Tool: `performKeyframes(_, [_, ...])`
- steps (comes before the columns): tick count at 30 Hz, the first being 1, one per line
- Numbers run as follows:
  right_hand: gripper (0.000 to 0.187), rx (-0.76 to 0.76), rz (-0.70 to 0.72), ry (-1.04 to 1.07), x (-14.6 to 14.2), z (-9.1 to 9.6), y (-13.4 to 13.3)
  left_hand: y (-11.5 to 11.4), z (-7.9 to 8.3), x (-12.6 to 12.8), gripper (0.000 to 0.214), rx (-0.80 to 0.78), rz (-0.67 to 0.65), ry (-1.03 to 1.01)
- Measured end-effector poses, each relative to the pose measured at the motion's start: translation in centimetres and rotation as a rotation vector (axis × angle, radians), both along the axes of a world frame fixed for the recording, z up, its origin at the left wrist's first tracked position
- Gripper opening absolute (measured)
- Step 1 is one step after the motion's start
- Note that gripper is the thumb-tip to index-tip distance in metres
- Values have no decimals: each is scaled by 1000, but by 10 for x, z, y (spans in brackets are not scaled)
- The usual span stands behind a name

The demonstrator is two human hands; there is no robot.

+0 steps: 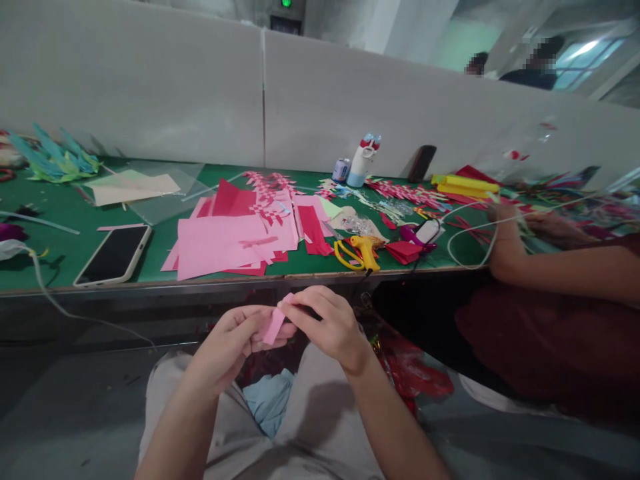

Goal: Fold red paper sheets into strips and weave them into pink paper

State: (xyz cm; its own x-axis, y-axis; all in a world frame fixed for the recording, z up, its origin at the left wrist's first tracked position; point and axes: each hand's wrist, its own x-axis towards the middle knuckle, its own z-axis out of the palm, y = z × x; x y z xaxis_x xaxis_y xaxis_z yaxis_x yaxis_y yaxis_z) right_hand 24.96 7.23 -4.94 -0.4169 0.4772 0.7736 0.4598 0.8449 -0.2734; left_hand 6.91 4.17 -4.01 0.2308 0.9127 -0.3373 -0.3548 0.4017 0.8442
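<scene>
Over my lap, below the table's front edge, both my hands pinch one small pink paper strip [275, 325]. My left hand [231, 341] curls its fingers round the strip's lower end. My right hand [326, 323] grips the upper end between thumb and fingertips. The strip is folded and slants from upper right to lower left. On the green table [60, 257] above lies a pile of pink and red paper sheets [230, 241].
A phone [115, 254] lies face up at the front left. Yellow scissors [349, 255] and a yellow glue gun [367, 249] rest near the edge. A bottle [363, 162] stands at the back wall. Another person's arm [540, 263] reaches onto the table at right.
</scene>
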Motion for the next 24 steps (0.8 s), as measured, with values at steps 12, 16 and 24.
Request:
performKeyframes(12, [31,-240,-76,322,2,-8,10,0,-3,-9,37,109,-44,217])
performKeyframes(16, [34,-791,48,509,-2,-9,13,1,-4,-14,36,172,-99,342])
performKeyframes(24, [24,-1153,103,567,-16,-4,6,1,-2,-5,33,214,-21,362])
